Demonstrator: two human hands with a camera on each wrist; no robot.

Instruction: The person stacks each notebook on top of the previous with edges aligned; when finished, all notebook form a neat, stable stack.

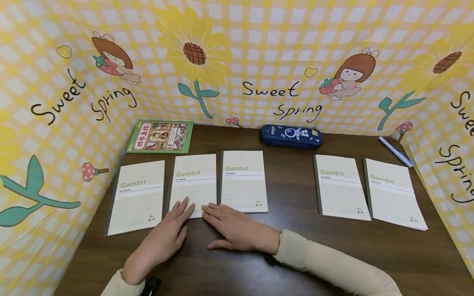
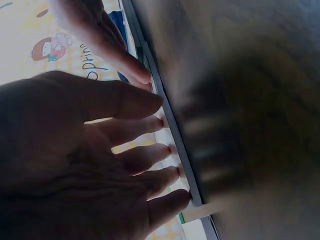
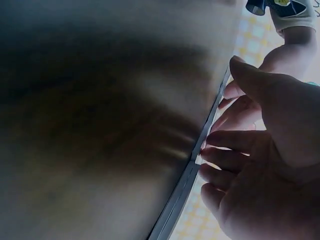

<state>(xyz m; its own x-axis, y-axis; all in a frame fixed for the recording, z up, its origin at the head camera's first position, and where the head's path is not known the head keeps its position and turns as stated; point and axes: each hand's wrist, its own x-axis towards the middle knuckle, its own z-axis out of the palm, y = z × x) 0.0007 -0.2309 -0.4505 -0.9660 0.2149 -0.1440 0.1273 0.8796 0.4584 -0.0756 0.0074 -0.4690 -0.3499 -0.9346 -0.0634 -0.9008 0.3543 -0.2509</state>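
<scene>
Both hands touch the lower part of a cream Gambit notebook (image 1: 195, 187), the second from the left. My left hand (image 1: 164, 234) lies with its fingertips on its lower left edge, fingers extended. From the right, my right hand (image 1: 238, 230) rests straight fingertips at the notebook's lower right corner, thumb spread apart on the table side. A matching notebook (image 1: 137, 199) lies to the left, another notebook (image 1: 242, 185) to the right. In the left wrist view, the fingers (image 2: 142, 157) meet the notebook's edge; the right wrist view shows the right hand (image 3: 265, 155) similarly.
Two more Gambit notebooks, one (image 1: 340, 191) beside another (image 1: 396, 195), lie on the right of the dark wooden table (image 1: 289, 185). Behind are a green-bordered picture book (image 1: 161, 136), a navy space-themed pencil case (image 1: 291, 136) and a pale slim stick-like object (image 1: 395, 152). A checked cloth (image 1: 259, 41) surrounds the table.
</scene>
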